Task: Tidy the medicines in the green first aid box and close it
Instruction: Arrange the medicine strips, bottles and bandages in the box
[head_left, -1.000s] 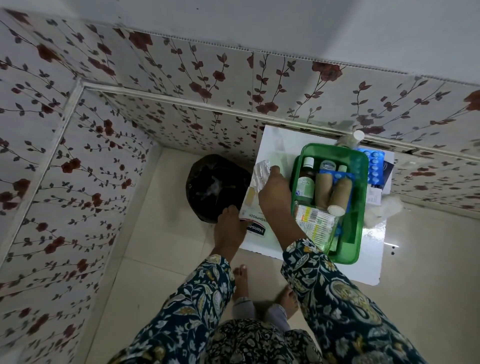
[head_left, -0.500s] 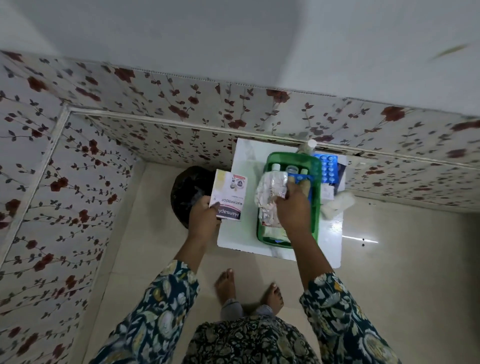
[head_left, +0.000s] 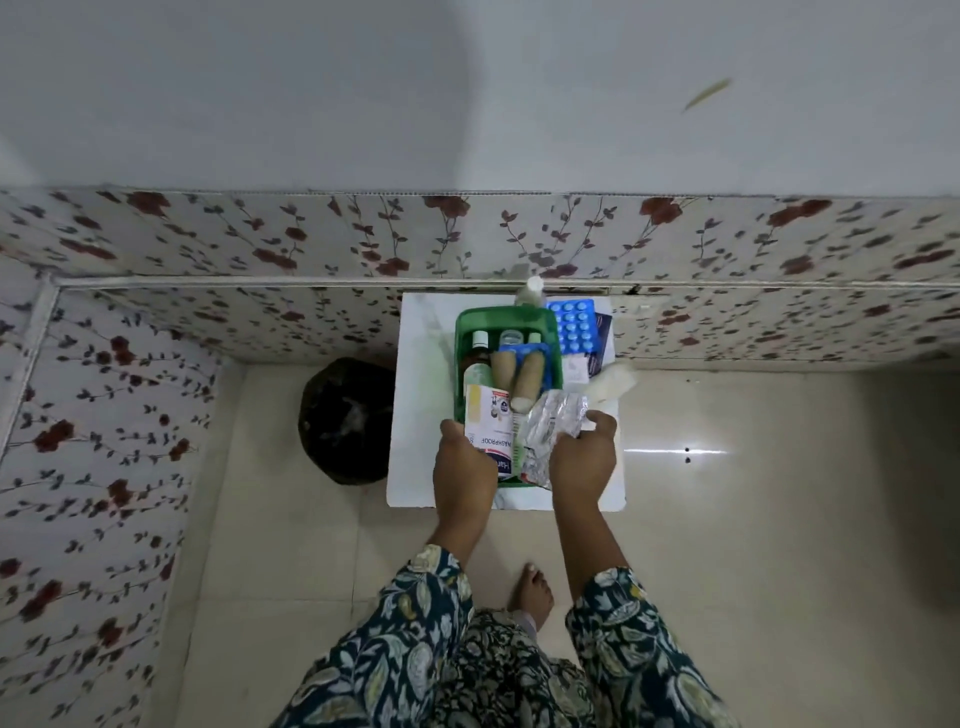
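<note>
the landmark here is the white table, pushed against the flowered wall with its near edge facing the person. left of the table a black bin sits on the floor, close by the table's left edge, so little room lies on that side; right of the table the tiled floor runs open.

on the table stands the green first aid box, open-topped, leaving a bare strip of tabletop along the table's left side. the left hand is at the box's near left corner, fingers closed on a white plaster box that lies partly inside the green box. the right hand is at the near right corner, fingers curled around a crumpled bunch of silver foil strips.

inside the green box: three small capped bottles at the far end, one green bottle along the left wall, and two tan bandage rolls side by side.

right of the green box, still on the table, lie one blue blister sheet and a white wad at the table's right edge. one white bottle stands behind the green box by the wall.
</note>
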